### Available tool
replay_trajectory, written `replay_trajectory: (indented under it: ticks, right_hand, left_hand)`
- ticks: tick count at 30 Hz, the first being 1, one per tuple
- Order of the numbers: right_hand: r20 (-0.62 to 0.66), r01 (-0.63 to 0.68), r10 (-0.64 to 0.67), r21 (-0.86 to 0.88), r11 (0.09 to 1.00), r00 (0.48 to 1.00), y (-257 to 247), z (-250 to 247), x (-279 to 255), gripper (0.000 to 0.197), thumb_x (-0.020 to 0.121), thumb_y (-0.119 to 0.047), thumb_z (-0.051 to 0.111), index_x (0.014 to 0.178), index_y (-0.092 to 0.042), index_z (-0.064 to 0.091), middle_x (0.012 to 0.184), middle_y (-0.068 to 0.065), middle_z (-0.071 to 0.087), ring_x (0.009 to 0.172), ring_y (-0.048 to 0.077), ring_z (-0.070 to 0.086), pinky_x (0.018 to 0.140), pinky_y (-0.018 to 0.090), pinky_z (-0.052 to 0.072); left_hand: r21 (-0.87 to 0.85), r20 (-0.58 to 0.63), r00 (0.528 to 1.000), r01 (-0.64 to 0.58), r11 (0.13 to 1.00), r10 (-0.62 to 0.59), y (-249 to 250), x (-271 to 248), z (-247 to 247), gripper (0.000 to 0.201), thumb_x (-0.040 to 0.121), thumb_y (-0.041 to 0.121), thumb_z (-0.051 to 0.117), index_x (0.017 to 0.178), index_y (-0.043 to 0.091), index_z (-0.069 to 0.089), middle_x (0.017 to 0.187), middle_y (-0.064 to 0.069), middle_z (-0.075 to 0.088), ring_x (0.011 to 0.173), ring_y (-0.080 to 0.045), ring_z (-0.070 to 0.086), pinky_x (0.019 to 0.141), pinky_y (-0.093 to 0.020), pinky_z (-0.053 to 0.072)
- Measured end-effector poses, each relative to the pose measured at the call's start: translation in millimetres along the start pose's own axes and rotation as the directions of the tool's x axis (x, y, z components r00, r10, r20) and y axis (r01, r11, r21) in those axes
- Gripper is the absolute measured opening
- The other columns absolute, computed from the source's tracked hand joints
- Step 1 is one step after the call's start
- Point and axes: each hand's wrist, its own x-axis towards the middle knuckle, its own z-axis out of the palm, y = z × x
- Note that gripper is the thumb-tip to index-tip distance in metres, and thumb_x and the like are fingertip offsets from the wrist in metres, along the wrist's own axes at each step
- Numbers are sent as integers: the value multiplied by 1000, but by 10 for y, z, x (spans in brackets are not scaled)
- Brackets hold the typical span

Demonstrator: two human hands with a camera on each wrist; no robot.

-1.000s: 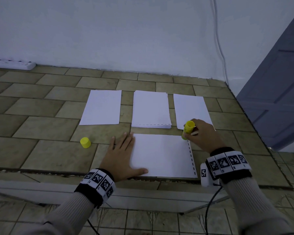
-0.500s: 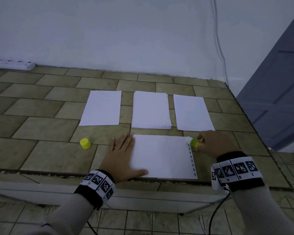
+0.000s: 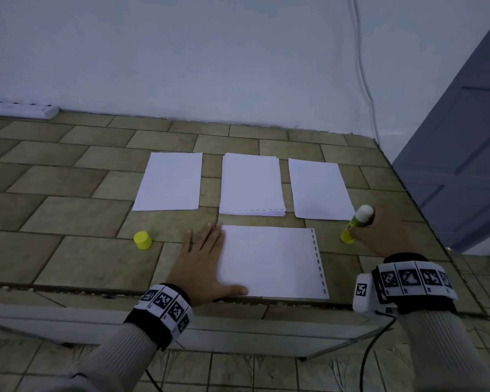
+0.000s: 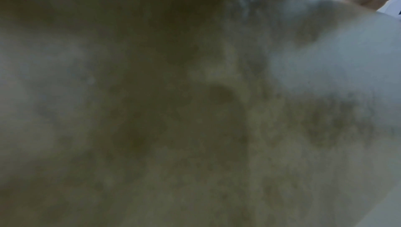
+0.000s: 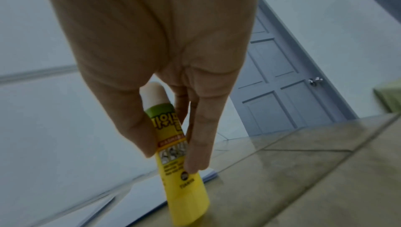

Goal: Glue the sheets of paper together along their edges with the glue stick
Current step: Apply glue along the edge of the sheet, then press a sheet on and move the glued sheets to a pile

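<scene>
My left hand [image 3: 203,264] lies flat with straight fingers on the near sheet [image 3: 272,261], palm over its left edge and thumb along its near edge, pinning it to the tiled top [image 3: 77,216]. That sheet lies with its long side across me, a dashed line running down its right margin. My right hand [image 3: 385,233] is just off the sheet's right far corner, thumb and fingers [image 5: 197,138] pinching the glue stick [image 3: 357,223] at mid-barrel. The stick stands nearly upright, its long axis leaning a little away and to my right; the yellow base is at the tiles and the white glue tip points up, uncapped. From the right wrist view I cannot tell whether the base quite touches the tile. The yellow cap [image 3: 142,239] stands on the tiles to the left of my left hand, well apart from the stick. Beyond, three lots of paper lie in a row, long sides pointing away from me: a left sheet [image 3: 169,181], a middle stack [image 3: 251,183] with a dashed line along its near edge, and a right sheet [image 3: 320,189] whose near right corner is just beside the stick. At the far left a white strip [image 3: 20,108] lies against the wall [image 3: 210,58], cut off by the frame. A cable [image 3: 362,69] runs down the wall, and a door [image 3: 458,154] stands at the right. The left wrist view is dark and blurred, nothing readable in it.
</scene>
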Motion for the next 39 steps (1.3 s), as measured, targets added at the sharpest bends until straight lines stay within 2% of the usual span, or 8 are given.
replay_trajectory:
  ticks: [10,17,20,24,29,32,37,39]
  right_hand:
    - [-79,-79,84,67,995,993,160,68,100,40,79,-14,74,109,1,53,99,19,58,85,30,52,72,34,40]
    - [191,-140,160,-110,984,968,23,136,-178,34,89,-24,62,64,-11,43,62,7,48,59,21,47,53,25,35]
    - [298,-7,50,-143,990,953,-217,216,-217,24,90,-21,58,73,-4,57,71,13,60,63,20,54,57,26,42]
    - [162,182,-172,-46,982,972,-597,323,-52,11,88,-14,60,92,-5,65,98,10,65,89,21,59,78,29,46]
    - [211,145,-95,-233,962,973,-755,537,413,41,90,-25,61,122,-3,51,126,16,51,117,31,48,91,36,43]
    - [265,97,-2,-345,933,964,-759,635,541,46,89,-34,61,119,-3,49,125,17,52,117,34,49,94,41,45]
    - [239,102,-3,-404,909,971,-701,685,590,36,88,-38,64,99,-5,54,111,14,62,87,25,53,70,29,40]
    - [254,106,-2,-399,911,967,-686,668,619,38,89,-36,63,109,-4,56,118,14,60,99,27,57,76,30,42]
  left_hand:
    - [22,2,1000,-6,1000,5,3,3,9,144,44,104,-4,154,12,-11,161,-1,-22,147,-16,-23,119,-53,-9]
    - [27,-7,1000,-17,1000,17,-7,-4,22,137,50,100,-7,154,11,-12,160,-1,-24,146,-17,-25,118,-53,-11]
    - [28,-13,1000,-18,999,19,-11,7,34,133,54,98,-10,154,11,-10,160,-1,-23,146,-17,-24,119,-53,-11]
    - [36,-19,1000,-23,999,23,-16,15,44,129,57,97,-14,153,10,-11,155,0,-28,145,-16,-26,119,-53,-9]
    - [9,-26,1000,-15,1000,16,-23,10,54,123,63,95,-6,153,11,-12,159,1,-24,146,-15,-25,119,-51,-11]
    - [-6,-31,999,-15,1000,15,-25,1,52,123,63,94,-5,154,12,-11,160,2,-22,146,-14,-24,119,-50,-13]
    - [-29,-57,998,-21,999,19,-32,6,60,122,64,94,-6,154,12,-8,161,2,-19,146,-14,-23,119,-50,-12]
    - [-18,-50,999,-17,1000,16,-28,4,62,122,63,94,-8,154,13,-9,161,3,-21,146,-14,-23,119,-50,-12]
